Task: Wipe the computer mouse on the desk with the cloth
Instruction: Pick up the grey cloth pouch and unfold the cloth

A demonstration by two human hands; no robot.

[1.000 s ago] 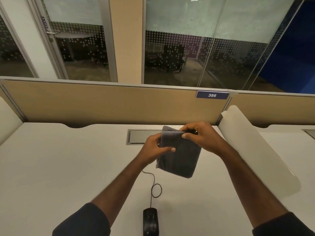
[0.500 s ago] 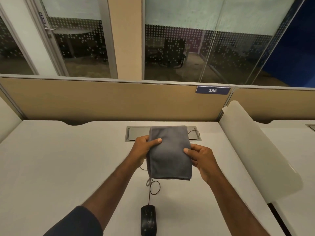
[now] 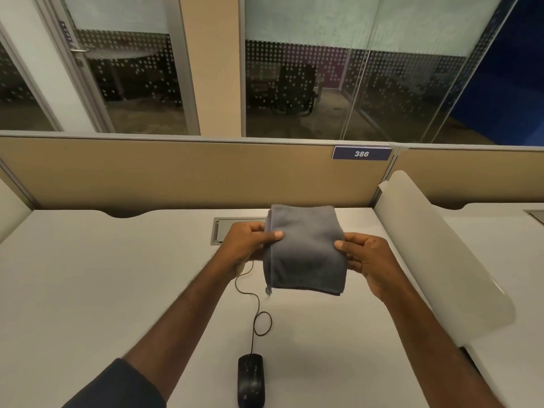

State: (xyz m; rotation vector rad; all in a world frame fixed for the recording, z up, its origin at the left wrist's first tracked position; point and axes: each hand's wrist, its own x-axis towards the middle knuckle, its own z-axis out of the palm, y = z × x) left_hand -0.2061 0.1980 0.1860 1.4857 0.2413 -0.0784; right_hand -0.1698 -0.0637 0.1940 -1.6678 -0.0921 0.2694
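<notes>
A folded grey cloth (image 3: 306, 251) is held up above the white desk (image 3: 103, 275), between both hands. My left hand (image 3: 245, 244) pinches its left edge with the thumb on top. My right hand (image 3: 368, 259) grips its right edge. A black wired computer mouse (image 3: 250, 379) lies on the desk near the front edge, below the cloth and apart from both hands. Its thin black cable (image 3: 259, 316) loops once and runs back under the cloth.
A grey cable hatch (image 3: 226, 229) is set into the desk behind my left hand. A beige partition (image 3: 176, 175) with a "386" label (image 3: 361, 154) closes the back. A white curved divider (image 3: 435, 254) stands along the right side.
The cloth has gone from hanging crooked to held flat and square between both hands. My right hand slid from the top down to the right edge.
</notes>
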